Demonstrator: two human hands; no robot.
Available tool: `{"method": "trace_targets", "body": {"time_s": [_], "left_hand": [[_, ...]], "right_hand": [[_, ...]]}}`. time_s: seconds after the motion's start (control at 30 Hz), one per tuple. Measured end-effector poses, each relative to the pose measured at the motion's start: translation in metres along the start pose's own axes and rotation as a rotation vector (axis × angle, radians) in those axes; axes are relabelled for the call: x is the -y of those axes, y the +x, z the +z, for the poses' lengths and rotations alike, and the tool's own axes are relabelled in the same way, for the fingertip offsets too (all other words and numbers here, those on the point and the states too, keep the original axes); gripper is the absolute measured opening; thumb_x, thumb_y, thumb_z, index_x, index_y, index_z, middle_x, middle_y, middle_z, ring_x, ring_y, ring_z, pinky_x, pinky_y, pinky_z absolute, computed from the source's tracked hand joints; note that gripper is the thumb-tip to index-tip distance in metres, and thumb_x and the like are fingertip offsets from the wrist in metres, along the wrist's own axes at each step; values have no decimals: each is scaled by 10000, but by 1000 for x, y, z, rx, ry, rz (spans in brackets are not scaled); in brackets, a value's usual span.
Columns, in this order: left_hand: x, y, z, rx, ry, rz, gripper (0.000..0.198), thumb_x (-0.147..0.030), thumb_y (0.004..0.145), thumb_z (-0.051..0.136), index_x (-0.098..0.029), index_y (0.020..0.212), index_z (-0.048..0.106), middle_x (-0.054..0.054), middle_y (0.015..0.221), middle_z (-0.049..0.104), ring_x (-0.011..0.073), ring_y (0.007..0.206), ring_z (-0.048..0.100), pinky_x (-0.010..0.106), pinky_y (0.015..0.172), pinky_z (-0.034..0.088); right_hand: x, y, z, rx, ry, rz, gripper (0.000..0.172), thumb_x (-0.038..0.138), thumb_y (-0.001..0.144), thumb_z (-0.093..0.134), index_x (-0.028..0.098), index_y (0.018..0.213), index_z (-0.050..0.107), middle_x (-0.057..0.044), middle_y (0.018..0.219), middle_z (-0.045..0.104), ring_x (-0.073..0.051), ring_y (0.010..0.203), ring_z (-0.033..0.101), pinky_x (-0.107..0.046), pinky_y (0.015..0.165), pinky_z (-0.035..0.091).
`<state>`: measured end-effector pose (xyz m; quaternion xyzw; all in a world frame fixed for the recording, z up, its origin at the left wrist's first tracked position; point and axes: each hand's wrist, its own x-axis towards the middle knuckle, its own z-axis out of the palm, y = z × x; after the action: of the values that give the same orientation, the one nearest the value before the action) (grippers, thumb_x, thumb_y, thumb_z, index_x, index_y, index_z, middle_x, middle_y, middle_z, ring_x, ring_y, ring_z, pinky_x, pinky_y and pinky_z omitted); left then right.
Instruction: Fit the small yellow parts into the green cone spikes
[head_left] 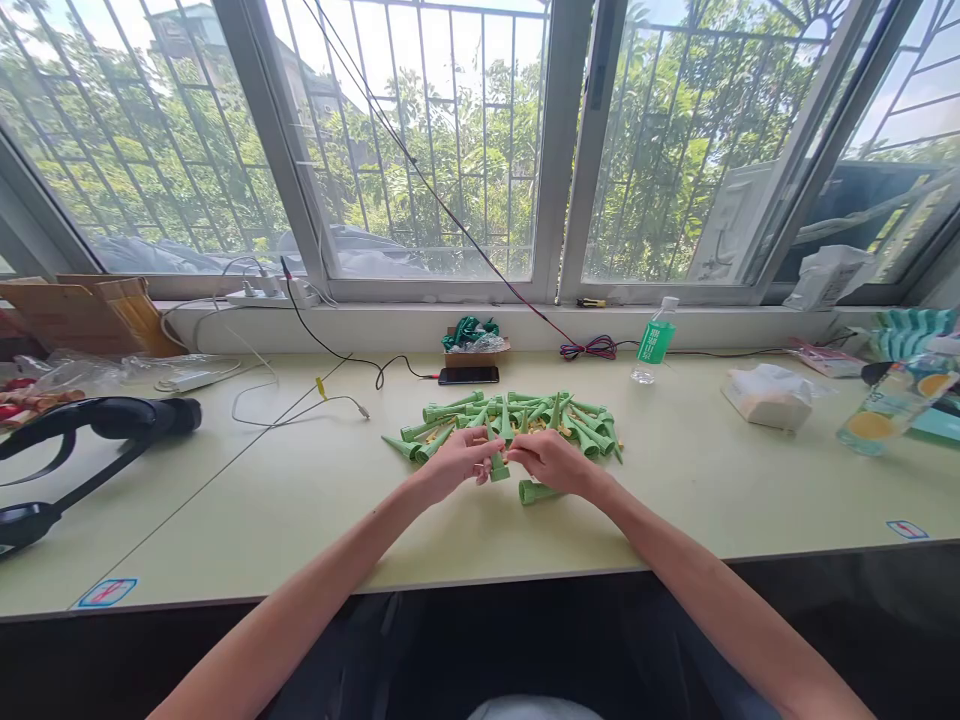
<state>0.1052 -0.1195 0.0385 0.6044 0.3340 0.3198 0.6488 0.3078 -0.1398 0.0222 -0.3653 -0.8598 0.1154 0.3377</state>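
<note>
My left hand [456, 462] is closed around a green cone-shaped plastic spike [499, 466], held upright with its wide collar down. Right beside it, the fingers of my right hand [556, 460] are pinched together close to the spike; whatever is between them is too small or hidden to make out. Beneath my right hand another green spike [532, 491] lies on its side, partly covered by the hand. Just beyond both hands spreads a heap of similar green spikes [592, 440], with small yellowish pieces among them.
Behind the heap lie a black phone [469, 375] and a small cardboard box [480, 355] with green material. A water bottle [655, 342] stands at the back. Tissues [772, 395] and a patterned bottle [892, 410] are right; a black headset [97, 420] and cables [300, 415] are left.
</note>
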Motion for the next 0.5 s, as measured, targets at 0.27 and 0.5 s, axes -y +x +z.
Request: {"method": "trace_targets", "body": {"time_s": [0.27,0.5], "left_hand": [[0,-1,3,20,86,82,377,-513,800,651,-151,750,555,-5,568,514,88,477,467,222,463,398],[-3,-3,4,-11,254,135,393,-528,844,582,-172,712,480,1,558,560,98,434,515,224,449,373]], "right_hand": [[-1,0,1,-1,-42,-9,340,305,963,456,174,667,557,34,542,483,-93,502,359,-223,530,294],[1,-1,0,12,-65,-8,340,299,963,446,182,658,538,37,524,450,-96,487,335,-230,514,270]]}}
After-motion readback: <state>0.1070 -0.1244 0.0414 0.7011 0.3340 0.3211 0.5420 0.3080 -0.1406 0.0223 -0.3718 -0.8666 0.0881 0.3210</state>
